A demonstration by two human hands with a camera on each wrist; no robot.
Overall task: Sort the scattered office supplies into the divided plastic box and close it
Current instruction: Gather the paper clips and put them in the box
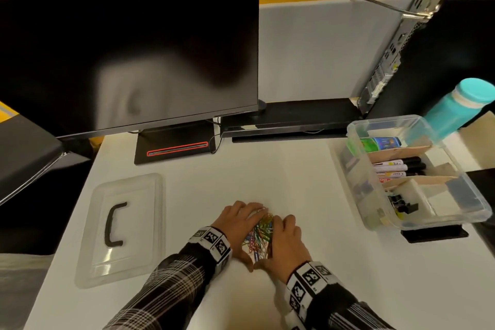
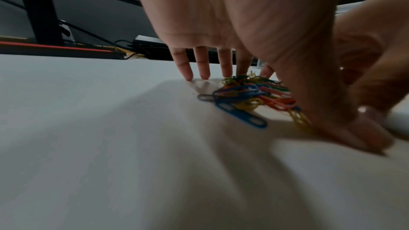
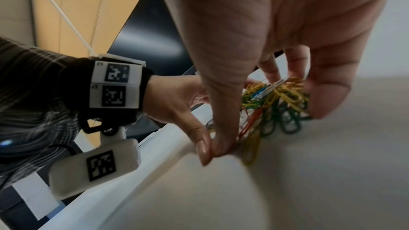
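Observation:
A heap of coloured paper clips [image 1: 259, 238] lies on the white desk [image 1: 267, 177] near its front edge. My left hand [image 1: 235, 225] stands against the heap's left side, straight fingers [image 2: 203, 69] tip-down on the desk. My right hand [image 1: 285, 241] curls round the right side of the paper clips [image 3: 276, 104], and both thumbs meet at the near end. The clear divided box [image 1: 360, 179] stands open at the right, holding markers [image 1: 396, 167], black binder clips [image 1: 399, 205] and small colourful packs [image 1: 380, 143]. Its clear lid [image 1: 139, 195] with a black handle lies flat at the left.
A dark monitor [image 1: 128, 56] on its stand [image 1: 174, 147] fills the back left. At the back right are a black computer tower [image 1: 442, 48] and a teal bottle [image 1: 460, 104] just behind the box. A flat black device [image 1: 289, 118] lies at the desk's back.

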